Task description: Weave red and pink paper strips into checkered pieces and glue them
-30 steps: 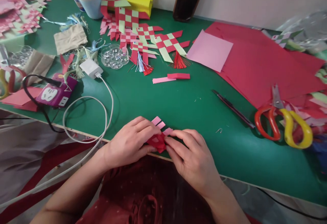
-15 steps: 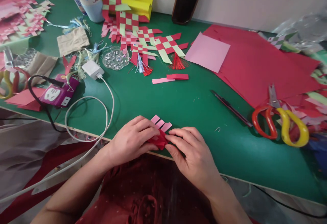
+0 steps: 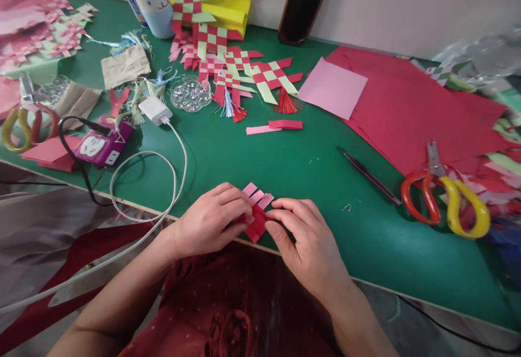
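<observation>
Between my hands, at the front edge of the green table, lies a small piece of red and pink paper strips [image 3: 257, 225], its pink strip ends [image 3: 260, 197] pointing away from me. My left hand [image 3: 217, 213] is curled over the left side of the piece, gripping it; the fingertips partly hide it. My right hand [image 3: 303, 232] has its thumb and fingers closed on the right edge of the red paper. Beyond the hands, a loose pink strip [image 3: 257, 130] and a red strip [image 3: 285, 124] lie end over end.
Woven paper fish [image 3: 269, 77] with tassels lie at the back, beside a tray of googly eyes [image 3: 191, 94]. To the right are red sheets [image 3: 407, 107], a pink square [image 3: 334, 88], a dark pen-like tool [image 3: 368, 175] and scissors [image 3: 443, 197]. A white cable [image 3: 184, 167] loops at left.
The red part of the paper piece now lies flatter and shows more of its strips between my hands. My fingers have shifted slightly. The whole view has moved a little.
</observation>
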Demonstrator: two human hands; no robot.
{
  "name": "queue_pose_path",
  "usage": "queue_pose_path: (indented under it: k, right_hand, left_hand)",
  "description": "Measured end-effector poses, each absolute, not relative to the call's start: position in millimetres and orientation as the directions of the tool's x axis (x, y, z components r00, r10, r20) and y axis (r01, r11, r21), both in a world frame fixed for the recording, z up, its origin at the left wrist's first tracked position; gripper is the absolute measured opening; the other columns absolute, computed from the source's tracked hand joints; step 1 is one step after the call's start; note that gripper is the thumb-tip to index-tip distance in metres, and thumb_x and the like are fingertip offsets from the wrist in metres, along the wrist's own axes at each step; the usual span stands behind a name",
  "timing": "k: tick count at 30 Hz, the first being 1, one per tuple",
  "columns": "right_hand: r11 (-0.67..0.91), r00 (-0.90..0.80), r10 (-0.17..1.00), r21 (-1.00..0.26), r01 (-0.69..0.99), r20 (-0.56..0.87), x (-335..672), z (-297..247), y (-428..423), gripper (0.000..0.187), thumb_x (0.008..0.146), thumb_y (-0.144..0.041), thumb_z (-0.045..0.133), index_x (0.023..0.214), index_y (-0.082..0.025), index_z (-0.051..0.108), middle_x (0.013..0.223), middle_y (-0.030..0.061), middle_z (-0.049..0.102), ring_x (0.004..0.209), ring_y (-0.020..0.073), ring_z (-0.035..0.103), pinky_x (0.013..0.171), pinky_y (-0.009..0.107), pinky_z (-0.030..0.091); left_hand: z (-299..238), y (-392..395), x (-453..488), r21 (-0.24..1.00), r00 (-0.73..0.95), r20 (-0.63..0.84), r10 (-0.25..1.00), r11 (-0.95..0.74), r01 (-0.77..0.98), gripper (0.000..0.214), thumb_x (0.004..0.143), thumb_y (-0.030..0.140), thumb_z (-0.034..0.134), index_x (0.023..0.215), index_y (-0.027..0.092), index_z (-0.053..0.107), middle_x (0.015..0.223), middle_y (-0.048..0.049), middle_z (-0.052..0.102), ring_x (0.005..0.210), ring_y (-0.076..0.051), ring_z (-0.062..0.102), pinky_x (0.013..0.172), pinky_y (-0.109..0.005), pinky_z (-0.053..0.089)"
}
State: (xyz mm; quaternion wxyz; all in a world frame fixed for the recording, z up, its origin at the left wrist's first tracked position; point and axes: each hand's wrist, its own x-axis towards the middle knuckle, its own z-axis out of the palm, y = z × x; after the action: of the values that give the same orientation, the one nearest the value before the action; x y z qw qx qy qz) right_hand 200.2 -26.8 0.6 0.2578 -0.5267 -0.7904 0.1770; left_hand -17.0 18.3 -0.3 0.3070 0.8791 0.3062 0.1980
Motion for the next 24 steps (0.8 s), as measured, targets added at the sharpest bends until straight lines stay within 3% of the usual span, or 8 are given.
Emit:
queue_pose_path:
  k: [8, 15, 19, 24]
  right_hand:
    - [0.305, -0.257, 0.952, -0.491, 0.816, 0.165, 191, 0, -28, 0.011, 0.09, -0.029, 0.062, 0.085, -0.021, 0.066, 0.109, 0.0101, 0.067, 0.097, 0.0254, 0.06, 0.084, 0.045, 0.051]
    - [0.272, -0.231, 0.962, -0.5, 0.822, 0.144, 188, 1, -26, 0.011, 0.09, -0.025, 0.06, 0.082, -0.021, 0.065, 0.107, 0.0089, 0.067, 0.094, 0.0241, 0.059, 0.085, 0.044, 0.05]
    - [0.283, -0.24, 0.959, -0.5, 0.819, 0.15, 189, 2, -22, 0.01, 0.092, -0.024, 0.058, 0.084, -0.021, 0.063, 0.104, 0.0086, 0.067, 0.095, 0.0237, 0.061, 0.086, 0.043, 0.051]
    - [0.315, -0.25, 0.949, -0.509, 0.801, 0.193, 193, 2, -20, 0.009, 0.093, -0.021, 0.053, 0.093, -0.021, 0.062, 0.102, 0.0081, 0.068, 0.096, 0.0228, 0.063, 0.085, 0.041, 0.052]
  left_hand:
    - [-1, 20, -20, 0.648, 0.765, 0.146, 0.627, -0.645, 0.405, 0.019, 0.089, 0.032, 0.067, 0.099, 0.017, 0.061, 0.108, -0.0079, 0.065, 0.102, -0.021, 0.058, 0.091, -0.035, 0.046]
    - [0, 19, -18, 0.654, 0.747, 0.146, 0.648, -0.63, 0.419, 0.008, 0.093, 0.025, 0.06, 0.094, 0.017, 0.061, 0.105, -0.0067, 0.065, 0.1, -0.019, 0.059, 0.09, -0.034, 0.046]
    - [1, 20, -20, 0.673, 0.762, 0.142, 0.632, -0.627, 0.393, 0.027, 0.087, 0.041, 0.069, 0.097, 0.017, 0.061, 0.108, -0.0081, 0.065, 0.102, -0.021, 0.059, 0.091, -0.036, 0.046]
    - [2, 21, -21, 0.686, 0.759, 0.135, 0.637, -0.613, 0.392, 0.016, 0.088, 0.028, 0.066, 0.098, 0.018, 0.059, 0.105, -0.0066, 0.065, 0.1, -0.02, 0.059, 0.091, -0.035, 0.046]
